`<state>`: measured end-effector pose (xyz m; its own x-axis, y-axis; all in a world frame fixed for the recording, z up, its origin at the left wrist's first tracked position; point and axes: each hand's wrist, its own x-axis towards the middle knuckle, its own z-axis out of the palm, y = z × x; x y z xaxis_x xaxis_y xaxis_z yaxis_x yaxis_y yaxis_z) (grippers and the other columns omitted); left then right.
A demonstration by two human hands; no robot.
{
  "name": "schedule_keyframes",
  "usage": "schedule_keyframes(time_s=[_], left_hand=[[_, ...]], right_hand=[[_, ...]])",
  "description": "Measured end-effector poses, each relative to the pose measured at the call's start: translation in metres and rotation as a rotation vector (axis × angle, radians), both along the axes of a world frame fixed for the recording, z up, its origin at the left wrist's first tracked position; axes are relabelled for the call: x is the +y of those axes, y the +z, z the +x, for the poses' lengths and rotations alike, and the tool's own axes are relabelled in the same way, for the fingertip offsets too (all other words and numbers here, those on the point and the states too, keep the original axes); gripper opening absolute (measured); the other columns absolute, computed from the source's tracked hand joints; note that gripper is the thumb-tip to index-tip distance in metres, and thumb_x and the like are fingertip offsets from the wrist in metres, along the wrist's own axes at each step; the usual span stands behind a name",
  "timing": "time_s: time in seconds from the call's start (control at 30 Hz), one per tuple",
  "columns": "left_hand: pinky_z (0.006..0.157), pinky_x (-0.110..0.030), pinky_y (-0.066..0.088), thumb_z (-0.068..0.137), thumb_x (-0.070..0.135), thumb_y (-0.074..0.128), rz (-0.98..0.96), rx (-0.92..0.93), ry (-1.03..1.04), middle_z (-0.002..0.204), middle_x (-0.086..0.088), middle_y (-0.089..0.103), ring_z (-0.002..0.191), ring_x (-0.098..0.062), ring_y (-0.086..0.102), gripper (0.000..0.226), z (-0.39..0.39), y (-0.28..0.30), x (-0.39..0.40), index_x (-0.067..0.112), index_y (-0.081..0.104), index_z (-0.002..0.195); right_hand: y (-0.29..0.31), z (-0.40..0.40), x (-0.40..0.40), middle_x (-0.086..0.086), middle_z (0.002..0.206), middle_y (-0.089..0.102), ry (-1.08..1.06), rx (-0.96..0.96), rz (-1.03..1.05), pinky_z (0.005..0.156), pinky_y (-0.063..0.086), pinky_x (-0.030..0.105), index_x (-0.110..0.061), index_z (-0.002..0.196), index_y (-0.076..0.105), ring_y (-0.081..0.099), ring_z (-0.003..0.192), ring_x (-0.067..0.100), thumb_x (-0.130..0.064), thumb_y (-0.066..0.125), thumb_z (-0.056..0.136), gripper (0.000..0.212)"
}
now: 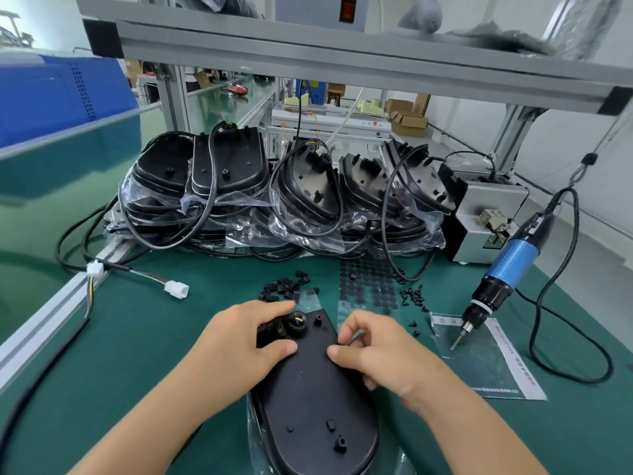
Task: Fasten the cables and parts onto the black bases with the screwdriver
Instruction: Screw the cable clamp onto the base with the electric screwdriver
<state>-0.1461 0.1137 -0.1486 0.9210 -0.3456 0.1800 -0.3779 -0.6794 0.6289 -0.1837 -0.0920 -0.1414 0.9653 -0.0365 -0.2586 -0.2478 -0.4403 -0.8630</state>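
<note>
Black base [308, 389] flat on table [144, 341] w/ both hands on it: left hand [239, 341] grip pinches cable part [294, 325] to seat it, right hand [373, 351] fingers curled, maybe pinching a screw – can't tell; screwdriver [510, 269] hangs idle at right

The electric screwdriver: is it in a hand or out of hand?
Out of hand. The electric screwdriver hangs by its cord, tip over the paper sheet; both hands are at the black base.
</note>
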Motion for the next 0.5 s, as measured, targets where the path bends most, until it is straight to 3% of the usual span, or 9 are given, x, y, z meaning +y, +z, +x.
schedule_keyframes(time_s=[0.07,0.13,0.2,0.27,0.37,0.43,0.5], left_hand=[[0.081,-0.003,0.032,0.081,0.046,0.070,-0.015,0.011,0.100,0.111,0.033,0.054,0.110,0.006,0.052,0.052,-0.012,-0.005,0.011,0.042,0.055,0.130],[0.073,-0.002,0.035,0.078,0.054,0.066,-0.048,0.032,0.209,0.100,0.029,0.058,0.093,0.007,0.056,0.051,-0.023,-0.008,0.020,0.041,0.058,0.127],[0.067,-0.005,0.038,0.076,0.063,0.061,-0.033,0.076,0.290,0.082,0.017,0.065,0.077,0.005,0.059,0.055,-0.029,-0.009,0.027,0.038,0.060,0.126],[0.065,-0.014,0.047,0.076,0.066,0.058,-0.039,0.188,0.302,0.066,0.002,0.068,0.064,-0.002,0.064,0.061,-0.029,-0.011,0.030,0.033,0.059,0.128],[0.066,-0.033,0.060,0.081,0.050,0.067,-0.288,0.420,0.302,0.062,-0.009,0.067,0.054,-0.015,0.068,0.063,-0.028,-0.011,0.024,0.023,0.053,0.136],[0.065,-0.031,0.059,0.080,0.045,0.071,-0.357,0.458,0.313,0.051,-0.001,0.064,0.051,-0.014,0.066,0.067,-0.029,-0.011,0.018,0.020,0.049,0.138],[0.059,-0.026,0.052,0.072,0.048,0.077,-0.452,0.482,0.356,0.048,0.003,0.059,0.048,-0.012,0.057,0.063,-0.031,-0.009,0.013,0.015,0.062,0.124]], right_hand=[[0.001,-0.002,-0.004,-0.002,0.066,0.054,-0.024,-0.042,-0.054,0.048,0.044,0.021,-0.018,0.081,0.057,0.049,0.049,0.008,-0.023,0.067,0.089,0.013],[0.002,-0.006,-0.008,-0.008,0.068,0.059,-0.052,-0.096,-0.198,0.052,0.046,0.021,-0.025,0.084,0.056,0.053,0.051,0.005,-0.039,0.063,0.089,0.016],[0.002,-0.010,-0.009,-0.012,0.074,0.060,-0.022,-0.077,-0.384,0.060,0.044,0.023,-0.033,0.089,0.053,0.058,0.065,0.004,-0.061,0.056,0.084,0.029],[0.001,-0.010,-0.006,-0.013,0.085,0.058,0.040,0.001,-0.437,0.068,0.047,0.027,-0.034,0.100,0.053,0.059,0.078,0.010,-0.073,0.051,0.079,0.044],[0.001,-0.009,0.000,-0.008,0.095,0.062,0.047,0.061,-0.362,0.073,0.057,0.032,-0.027,0.107,0.057,0.064,0.082,0.014,-0.073,0.056,0.079,0.054],[0.002,-0.011,0.002,-0.006,0.092,0.066,0.020,0.055,-0.303,0.073,0.060,0.034,-0.024,0.101,0.062,0.069,0.079,0.015,-0.068,0.059,0.080,0.049],[0.002,-0.014,0.003,-0.008,0.089,0.066,0.010,0.020,-0.299,0.075,0.059,0.035,-0.023,0.095,0.065,0.068,0.077,0.012,-0.065,0.058,0.082,0.044]])
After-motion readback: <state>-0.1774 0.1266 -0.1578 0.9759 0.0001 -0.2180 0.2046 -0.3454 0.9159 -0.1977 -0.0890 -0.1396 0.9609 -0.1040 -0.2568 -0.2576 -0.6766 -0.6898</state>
